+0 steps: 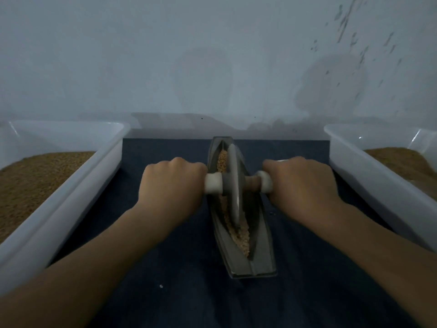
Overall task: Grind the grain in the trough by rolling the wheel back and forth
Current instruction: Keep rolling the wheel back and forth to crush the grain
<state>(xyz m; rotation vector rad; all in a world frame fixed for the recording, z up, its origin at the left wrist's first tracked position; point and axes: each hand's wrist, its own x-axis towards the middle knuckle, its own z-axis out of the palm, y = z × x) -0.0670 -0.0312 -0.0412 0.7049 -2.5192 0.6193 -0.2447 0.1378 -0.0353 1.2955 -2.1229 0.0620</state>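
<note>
A narrow grey boat-shaped trough lies lengthwise on a dark blue cloth, running away from me. Tan grain lines its groove. A grey grinding wheel stands upright in the groove, in the far half of the trough. A pale axle handle sticks out on each side of the wheel. My left hand grips the left handle, knuckles up. My right hand grips the right handle in the same way. Most of each handle is hidden inside my fists.
A white plastic tub of brown grain stands at the left. A second white tub with brown grain stands at the right. A pale wall rises just behind the trough. A few stray grains lie on the blue cloth.
</note>
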